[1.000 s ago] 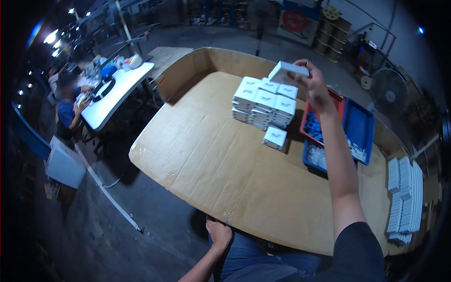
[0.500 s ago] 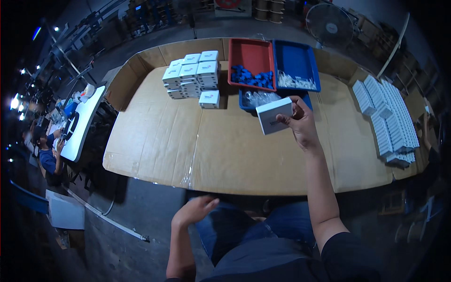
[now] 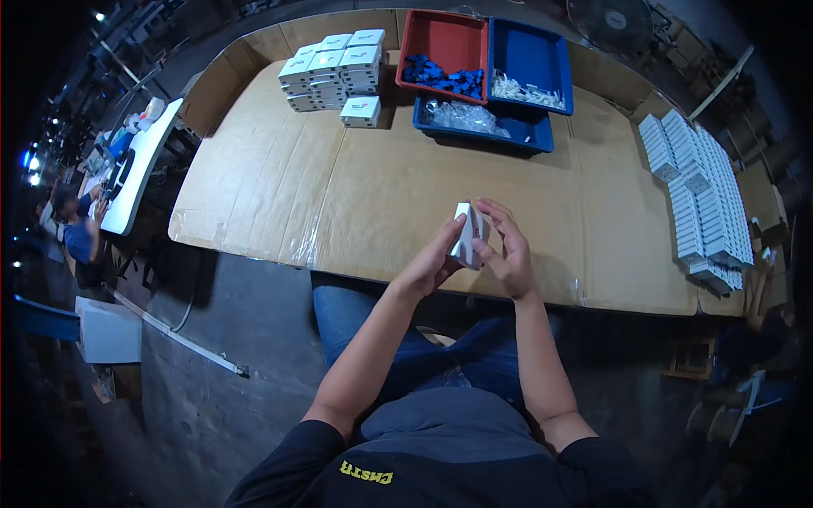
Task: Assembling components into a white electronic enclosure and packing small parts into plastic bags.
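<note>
White box [image 3: 468, 234], red tray [image 3: 443, 41], blue trays [image 3: 532, 52], brown cardboard tabletop [image 3: 339, 186], blue jeans [image 3: 356, 322].

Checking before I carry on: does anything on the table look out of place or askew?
Only one thing: a single white box sits alone beside the neat stack of boxes. Both hands hold another box. Nothing looks spilled or damaged.

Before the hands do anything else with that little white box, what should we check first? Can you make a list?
1. Small white box held by both hands: ok, left hand and right hand both touch it.
2. Box above the cardboard-covered table, not past its edge: ok.
3. Box open or closed: cannot tell.
4. Stack of white boxes standing neatly: ok.
5. Red tray and blue tray holding parts: ok.
6. Bare table in front of the hands: ok.
</note>
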`<state>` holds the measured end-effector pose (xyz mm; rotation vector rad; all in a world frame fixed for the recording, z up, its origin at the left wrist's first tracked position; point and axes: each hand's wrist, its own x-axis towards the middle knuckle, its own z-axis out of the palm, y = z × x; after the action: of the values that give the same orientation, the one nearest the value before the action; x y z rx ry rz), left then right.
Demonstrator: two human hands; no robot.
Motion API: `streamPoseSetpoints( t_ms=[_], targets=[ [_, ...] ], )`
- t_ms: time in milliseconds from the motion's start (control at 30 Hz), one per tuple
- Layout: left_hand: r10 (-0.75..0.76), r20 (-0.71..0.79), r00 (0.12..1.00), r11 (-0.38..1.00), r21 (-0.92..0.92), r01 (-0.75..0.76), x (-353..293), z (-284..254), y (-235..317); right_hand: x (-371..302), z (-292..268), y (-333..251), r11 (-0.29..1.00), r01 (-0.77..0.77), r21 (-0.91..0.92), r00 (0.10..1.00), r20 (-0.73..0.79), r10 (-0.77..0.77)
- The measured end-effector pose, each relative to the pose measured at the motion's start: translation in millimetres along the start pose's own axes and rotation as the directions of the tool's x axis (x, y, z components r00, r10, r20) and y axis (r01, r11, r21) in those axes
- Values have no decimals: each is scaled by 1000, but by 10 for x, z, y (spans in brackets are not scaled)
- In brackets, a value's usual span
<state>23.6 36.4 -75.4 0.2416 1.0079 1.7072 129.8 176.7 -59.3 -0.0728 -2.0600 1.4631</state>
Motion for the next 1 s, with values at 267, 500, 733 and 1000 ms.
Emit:
streamPoseSetpoints(
  t_ms=[267, 500, 733, 1000],
  targets=[
    [32, -70, 997, 999, -9, -32, 279, 112, 112, 208, 134, 337, 962, 150, -229, 989, 19, -150],
    [-63, -268, 961, 998, -34, 55, -92, 296, 135, 72, 347, 360, 965, 182, -189, 980, -49, -194],
    [19, -265, 964, 998, -48, -32, -274, 159, 102, 81, 532, 206, 925, 303, -231, 950, -1, -312],
    [95, -349, 932, 993, -27, -111, -445, 199, 116, -20, 764, 177, 916, 315, -249, 946, 4, -324]
  ],
)
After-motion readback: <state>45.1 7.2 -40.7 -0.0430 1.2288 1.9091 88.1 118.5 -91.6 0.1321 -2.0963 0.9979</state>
